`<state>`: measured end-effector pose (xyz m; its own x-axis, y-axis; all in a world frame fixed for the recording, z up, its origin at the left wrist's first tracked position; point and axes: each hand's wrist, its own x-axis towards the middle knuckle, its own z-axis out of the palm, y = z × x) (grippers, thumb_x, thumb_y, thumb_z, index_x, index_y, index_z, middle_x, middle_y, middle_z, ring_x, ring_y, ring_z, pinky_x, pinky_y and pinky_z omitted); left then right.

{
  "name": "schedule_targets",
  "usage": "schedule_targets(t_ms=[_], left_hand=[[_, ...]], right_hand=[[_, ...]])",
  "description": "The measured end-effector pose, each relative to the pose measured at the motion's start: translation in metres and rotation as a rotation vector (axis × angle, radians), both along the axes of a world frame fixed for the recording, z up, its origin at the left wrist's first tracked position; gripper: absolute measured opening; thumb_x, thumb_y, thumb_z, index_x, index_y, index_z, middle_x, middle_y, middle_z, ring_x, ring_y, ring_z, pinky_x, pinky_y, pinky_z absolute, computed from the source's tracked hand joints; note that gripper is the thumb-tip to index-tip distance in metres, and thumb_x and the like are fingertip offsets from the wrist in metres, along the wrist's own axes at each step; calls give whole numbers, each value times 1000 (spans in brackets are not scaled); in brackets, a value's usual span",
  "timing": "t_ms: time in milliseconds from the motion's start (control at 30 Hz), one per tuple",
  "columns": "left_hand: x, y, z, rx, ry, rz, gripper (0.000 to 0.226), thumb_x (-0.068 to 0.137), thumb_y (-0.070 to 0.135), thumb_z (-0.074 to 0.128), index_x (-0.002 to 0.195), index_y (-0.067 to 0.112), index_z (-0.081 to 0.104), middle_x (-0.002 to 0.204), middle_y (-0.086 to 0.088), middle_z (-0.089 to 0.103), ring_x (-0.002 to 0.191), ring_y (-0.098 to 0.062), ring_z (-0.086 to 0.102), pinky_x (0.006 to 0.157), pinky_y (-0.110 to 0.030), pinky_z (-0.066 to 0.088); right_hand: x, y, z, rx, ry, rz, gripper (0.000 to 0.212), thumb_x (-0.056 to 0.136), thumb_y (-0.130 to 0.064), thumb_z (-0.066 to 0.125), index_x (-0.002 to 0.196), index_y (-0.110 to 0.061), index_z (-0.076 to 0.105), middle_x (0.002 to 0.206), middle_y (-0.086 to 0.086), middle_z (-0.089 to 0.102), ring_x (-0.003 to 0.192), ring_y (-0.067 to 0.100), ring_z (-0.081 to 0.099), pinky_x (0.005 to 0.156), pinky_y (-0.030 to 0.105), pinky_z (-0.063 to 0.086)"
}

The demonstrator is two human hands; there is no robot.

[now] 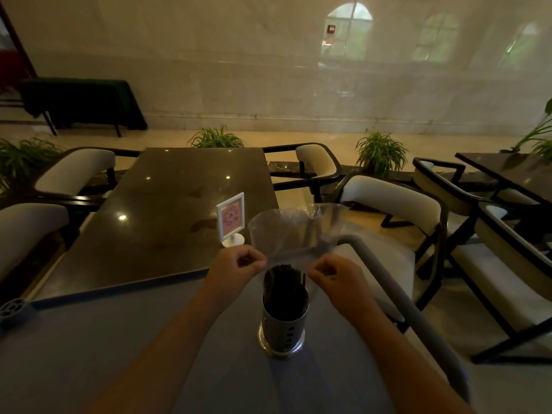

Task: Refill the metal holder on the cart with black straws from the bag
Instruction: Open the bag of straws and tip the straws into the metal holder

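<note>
The holder [283,322] stood upright on the grey cart [119,339], full of black straws [285,283] whose tops rose above its rim. Just above it, the left hand [236,268] and the right hand [336,277] each pinched a lower corner of the clear bag [295,231], fingers closed on the plastic. The bag stood up over the straws, and looked empty. Beyond the cart's edge lay a dark table [167,204] with a small sign [230,218] near its corner. Pale chairs [388,201] flanked it, with plants [380,152] farther back.
</note>
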<state>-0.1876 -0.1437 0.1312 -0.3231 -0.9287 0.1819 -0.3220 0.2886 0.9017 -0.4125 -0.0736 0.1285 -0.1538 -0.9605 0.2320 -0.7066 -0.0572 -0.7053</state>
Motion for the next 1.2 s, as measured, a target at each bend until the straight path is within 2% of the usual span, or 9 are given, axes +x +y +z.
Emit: schedule_targets(t_ms=[167, 333, 533, 733, 833, 900, 1033, 1100, 1200], left_hand=[[1, -5, 20, -64, 84, 29, 25, 84, 10, 74, 72, 31, 70, 76, 6, 71, 77, -9, 69, 64, -16, 55], [1, -11, 32, -115, 95, 20, 7, 85, 18, 73, 80, 23, 72, 76, 4, 72, 75, -12, 67, 67, -21, 53], [4, -14, 51, -178, 158, 7, 6, 84, 14, 73, 84, 20, 73, 81, -3, 73, 79, -22, 71, 73, -35, 61], [17, -2, 83, -313, 194, 96, 17, 83, 10, 75, 79, 26, 71, 78, 1, 71, 71, -8, 66, 65, -15, 53], [31, 9, 92, -356, 146, 133, 7, 83, 9, 75, 82, 15, 71, 76, -18, 65, 67, -27, 59, 60, -27, 52], [45, 14, 93, -373, 126, 138, 5, 85, 8, 73, 81, 11, 71, 67, -22, 59, 56, -27, 52, 52, -31, 48], [82, 25, 86, -339, 134, 163, 12, 90, 4, 65, 89, 13, 72, 56, -16, 54, 47, -10, 51, 49, -14, 46], [101, 32, 81, -280, 198, 218, 18, 91, 1, 62, 85, 14, 72, 54, -13, 58, 46, -14, 57, 51, -16, 51], [128, 43, 74, -204, 281, 209, 15, 91, 12, 59, 84, 7, 70, 65, -13, 68, 61, -24, 70, 63, -27, 60]], right_hand=[[-8, -4, 19, -87, 8, -24, 7, 84, -19, 72, 80, -17, 66, 72, -4, 64, 70, 4, 61, 62, 9, 46], [-10, -7, 32, -132, 15, -43, 9, 84, -20, 73, 78, -22, 65, 74, -6, 65, 70, 6, 62, 60, 10, 46], [-6, -3, 54, -164, -31, -8, 4, 87, -19, 68, 84, -18, 65, 76, -1, 67, 69, 10, 65, 65, 33, 59], [-2, 2, 85, -340, 50, -7, 7, 85, -20, 69, 81, -18, 64, 82, -4, 65, 73, 5, 62, 65, 21, 53], [5, 0, 87, -364, 91, 14, 7, 82, -23, 70, 80, -20, 64, 87, -5, 57, 74, 4, 56, 63, 18, 49], [12, -5, 85, -381, 101, 17, 8, 82, -22, 71, 80, -20, 64, 80, -7, 53, 67, 4, 52, 60, 15, 43], [41, -16, 75, -374, -20, 72, 12, 87, -24, 67, 77, -22, 61, 59, -9, 56, 57, 4, 58, 50, 12, 44], [62, -20, 69, -346, -98, 112, 14, 89, -30, 62, 77, -24, 60, 60, -3, 61, 56, 7, 61, 51, 18, 51], [92, -24, 59, -260, -361, 228, 17, 94, -19, 59, 79, -27, 62, 69, -6, 70, 57, 7, 66, 53, 15, 52]])
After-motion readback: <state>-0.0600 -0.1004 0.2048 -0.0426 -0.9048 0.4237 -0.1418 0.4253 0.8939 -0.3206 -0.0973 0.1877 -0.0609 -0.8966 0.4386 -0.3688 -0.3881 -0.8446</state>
